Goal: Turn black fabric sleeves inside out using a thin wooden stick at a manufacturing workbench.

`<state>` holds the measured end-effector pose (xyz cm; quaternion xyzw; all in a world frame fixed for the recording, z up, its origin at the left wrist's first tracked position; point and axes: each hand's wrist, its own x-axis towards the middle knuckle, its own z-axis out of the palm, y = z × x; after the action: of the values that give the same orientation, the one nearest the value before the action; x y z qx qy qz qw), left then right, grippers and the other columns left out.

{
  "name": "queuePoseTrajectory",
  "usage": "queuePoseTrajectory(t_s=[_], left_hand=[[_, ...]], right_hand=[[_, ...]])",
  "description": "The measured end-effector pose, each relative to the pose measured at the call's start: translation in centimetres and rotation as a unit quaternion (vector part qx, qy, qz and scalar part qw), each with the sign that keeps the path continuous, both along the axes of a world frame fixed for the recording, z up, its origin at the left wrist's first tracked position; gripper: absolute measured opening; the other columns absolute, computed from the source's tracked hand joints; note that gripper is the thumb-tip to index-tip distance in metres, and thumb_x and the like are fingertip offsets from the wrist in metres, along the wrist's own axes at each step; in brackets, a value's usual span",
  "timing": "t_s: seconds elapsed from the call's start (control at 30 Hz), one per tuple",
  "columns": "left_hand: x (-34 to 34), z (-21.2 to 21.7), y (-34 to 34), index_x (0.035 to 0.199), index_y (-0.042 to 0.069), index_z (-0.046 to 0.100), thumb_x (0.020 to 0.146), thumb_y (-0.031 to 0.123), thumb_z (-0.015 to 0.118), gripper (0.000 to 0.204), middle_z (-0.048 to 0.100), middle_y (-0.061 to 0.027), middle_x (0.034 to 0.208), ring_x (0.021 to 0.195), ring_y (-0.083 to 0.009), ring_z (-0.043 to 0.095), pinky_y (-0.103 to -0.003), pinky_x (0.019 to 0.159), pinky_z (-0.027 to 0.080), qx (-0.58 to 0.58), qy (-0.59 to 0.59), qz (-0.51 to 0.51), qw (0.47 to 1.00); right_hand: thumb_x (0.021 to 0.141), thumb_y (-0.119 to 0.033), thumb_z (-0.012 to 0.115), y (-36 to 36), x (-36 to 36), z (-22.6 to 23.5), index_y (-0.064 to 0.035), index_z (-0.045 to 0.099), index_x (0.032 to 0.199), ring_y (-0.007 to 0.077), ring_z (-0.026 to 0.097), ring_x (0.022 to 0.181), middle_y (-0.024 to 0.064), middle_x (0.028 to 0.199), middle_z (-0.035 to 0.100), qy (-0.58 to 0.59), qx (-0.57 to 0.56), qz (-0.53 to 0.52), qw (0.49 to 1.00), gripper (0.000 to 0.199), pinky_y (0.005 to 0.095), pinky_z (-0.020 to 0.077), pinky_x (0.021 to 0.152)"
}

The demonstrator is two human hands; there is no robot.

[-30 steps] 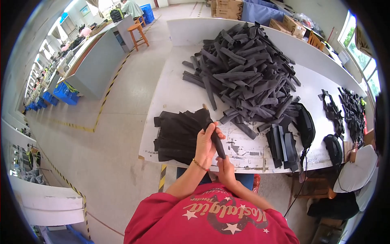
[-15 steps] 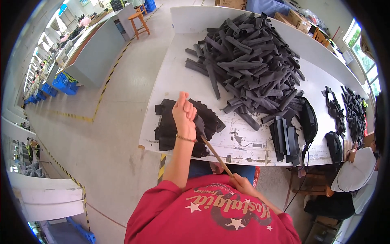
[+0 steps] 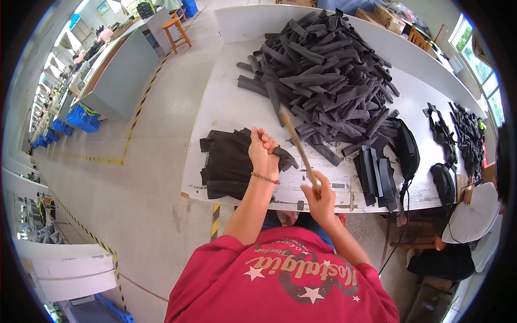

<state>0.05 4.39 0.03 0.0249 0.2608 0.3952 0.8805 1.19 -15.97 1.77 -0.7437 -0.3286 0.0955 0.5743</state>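
Note:
My left hand (image 3: 263, 153) is closed round a dark fabric tube (image 3: 287, 158), whose end sticks out to the right of the fist. Under and beside that hand lies a spread stack of flat black fabric pieces (image 3: 225, 164), near the table's left corner. A thin wooden stick (image 3: 299, 145) is gripped at its lower end by my right hand (image 3: 320, 200), just over the front edge. The stick slants up and left, its far tip in front of the big heap of dark fabric tubes (image 3: 336, 81), apart from the piece in my left hand.
A white table (image 3: 221, 102) with a raised back rim bears everything. Right of the heap lie black folded strips (image 3: 374, 175) and a black padded pouch (image 3: 405, 151) with a cord. A person's white sleeve (image 3: 474, 210) shows at the right. An orange stool (image 3: 175, 32) stands beyond.
The stick has come out of the fabric piece and swung upward, with my right hand rising from my chest to the table edge. My left hand has shifted right with the fabric tube.

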Motion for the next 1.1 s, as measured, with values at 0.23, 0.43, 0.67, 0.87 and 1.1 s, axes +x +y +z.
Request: queuePoseTrajectory(t_s=[0.23, 0.43, 0.67, 0.87, 1.1], left_hand=[[-0.8, -0.4, -0.8, 0.085, 0.007, 0.054, 0.096, 0.032, 0.048, 0.028, 0.051, -0.0005, 0.064, 0.050, -0.0087, 0.044, -0.021, 0.045, 0.036, 0.061, 0.065, -0.028, 0.996], [-2.0, 1.8, -2.3, 0.137, 0.000, 0.036, 0.088, 0.026, 0.062, 0.061, 0.061, -0.0047, 0.086, 0.078, -0.0052, 0.055, -0.022, 0.064, 0.044, 0.617, 0.144, -0.256, 0.730], [-2.5, 0.7, -9.1, 0.096, 0.002, 0.049, 0.099, 0.032, 0.040, 0.032, 0.053, -0.0061, 0.070, 0.048, -0.0115, 0.052, -0.025, 0.043, 0.043, 0.516, 0.138, -0.410, 0.740], [-5.0, 1.9, -12.0, 0.086, 0.004, 0.041, 0.100, 0.028, 0.033, 0.029, 0.055, -0.0070, 0.072, 0.050, -0.0130, 0.056, -0.023, 0.042, 0.045, 0.398, 0.058, -0.433, 0.807], [-8.0, -1.9, -12.1, 0.082, 0.002, 0.051, 0.096, 0.018, 0.039, 0.024, 0.061, -0.0083, 0.075, 0.056, -0.0148, 0.057, -0.027, 0.052, 0.048, 0.511, 0.090, -0.552, 0.653]], right_hand=[[0.089, -0.010, 0.062, 4.4, 2.6, 0.7, -0.0009, 0.062, 0.094, 0.0027, 0.036, 0.054, -0.0065, 0.061, 0.044, 0.070, 0.090, 0.028, 0.993, 0.010, 0.0200, 0.0304, 0.048], [0.089, -0.011, 0.060, 3.9, 4.6, 2.2, 0.0000, 0.061, 0.090, 0.0056, 0.043, 0.061, -0.0010, 0.065, 0.050, 0.055, 0.040, 0.040, 0.997, 0.011, 0.0231, 0.0365, 0.054], [0.088, -0.003, 0.056, 4.7, 8.3, 5.9, 0.0007, 0.057, 0.083, 0.0091, 0.045, 0.058, 0.0063, 0.064, 0.052, -0.130, 0.074, -0.096, 0.984, 0.007, 0.0249, 0.0381, 0.053], [0.096, -0.015, 0.051, 7.5, 10.6, 6.3, -0.0006, 0.055, 0.084, 0.0030, 0.031, 0.059, -0.0063, 0.065, 0.039, -0.037, 0.179, -0.151, 0.971, 0.019, 0.0206, 0.0261, 0.050], [0.097, -0.022, 0.051, 7.8, 12.2, 2.5, -0.0015, 0.057, 0.082, 0.0018, 0.030, 0.057, -0.0073, 0.062, 0.035, 0.136, 0.197, -0.183, 0.953, 0.026, 0.0210, 0.0251, 0.048]])
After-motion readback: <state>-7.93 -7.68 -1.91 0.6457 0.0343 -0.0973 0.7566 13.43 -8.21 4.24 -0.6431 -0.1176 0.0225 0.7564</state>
